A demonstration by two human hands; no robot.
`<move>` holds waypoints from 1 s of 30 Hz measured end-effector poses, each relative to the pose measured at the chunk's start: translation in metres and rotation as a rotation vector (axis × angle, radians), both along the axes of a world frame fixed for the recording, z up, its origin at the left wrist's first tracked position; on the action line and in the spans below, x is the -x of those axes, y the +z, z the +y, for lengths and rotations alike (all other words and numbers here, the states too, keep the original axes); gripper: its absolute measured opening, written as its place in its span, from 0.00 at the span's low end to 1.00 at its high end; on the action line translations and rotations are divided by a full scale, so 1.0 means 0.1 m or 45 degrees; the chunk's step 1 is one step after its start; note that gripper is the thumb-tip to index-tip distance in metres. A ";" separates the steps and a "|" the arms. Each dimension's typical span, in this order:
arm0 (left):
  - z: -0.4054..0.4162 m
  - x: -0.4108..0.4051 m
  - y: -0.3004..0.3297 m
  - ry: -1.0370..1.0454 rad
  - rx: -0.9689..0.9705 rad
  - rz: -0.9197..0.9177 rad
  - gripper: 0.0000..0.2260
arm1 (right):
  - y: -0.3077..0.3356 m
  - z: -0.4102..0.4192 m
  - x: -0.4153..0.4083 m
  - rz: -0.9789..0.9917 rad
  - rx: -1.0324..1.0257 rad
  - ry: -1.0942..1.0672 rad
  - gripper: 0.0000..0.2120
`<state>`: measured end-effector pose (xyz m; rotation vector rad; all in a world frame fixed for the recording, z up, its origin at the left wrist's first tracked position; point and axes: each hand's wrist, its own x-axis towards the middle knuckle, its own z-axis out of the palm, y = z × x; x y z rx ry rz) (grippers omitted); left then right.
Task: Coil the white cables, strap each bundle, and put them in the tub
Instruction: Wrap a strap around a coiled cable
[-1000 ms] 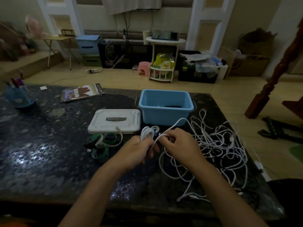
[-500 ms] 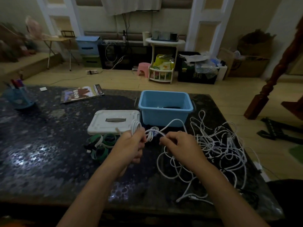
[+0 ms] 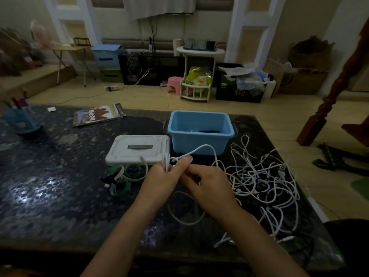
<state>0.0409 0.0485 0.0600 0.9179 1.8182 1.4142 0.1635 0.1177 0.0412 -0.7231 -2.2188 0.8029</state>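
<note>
Gripping a small coil of white cable (image 3: 167, 161) upright in my left hand (image 3: 159, 181), I have the fingers curled round its loops, while my right hand (image 3: 207, 186) pinches the same cable's free run just beside the coil, forefinger (image 3: 184, 159) extended over it. That run arcs up in front of the blue tub (image 3: 200, 132) and drops into the tangled cable pile (image 3: 263, 180) at right. Green and white straps (image 3: 123, 176) lie left of my hands, below the white lid (image 3: 137, 149), all on the dark table (image 3: 50, 186).
</note>
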 end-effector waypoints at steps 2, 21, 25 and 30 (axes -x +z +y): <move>0.01 -0.02 0.00 0.036 0.042 0.073 0.17 | -0.02 0.00 0.01 -0.041 -0.031 0.026 0.07; 0.05 0.07 0.01 0.191 -0.082 -0.043 0.18 | -0.08 0.05 -0.03 -0.289 -0.063 0.102 0.09; 0.05 0.04 0.02 0.163 -0.067 0.082 0.12 | -0.06 0.02 0.00 -0.312 -0.190 0.051 0.11; 0.04 0.04 -0.01 0.201 -0.062 0.077 0.13 | -0.06 0.01 0.02 -0.380 -0.172 0.043 0.06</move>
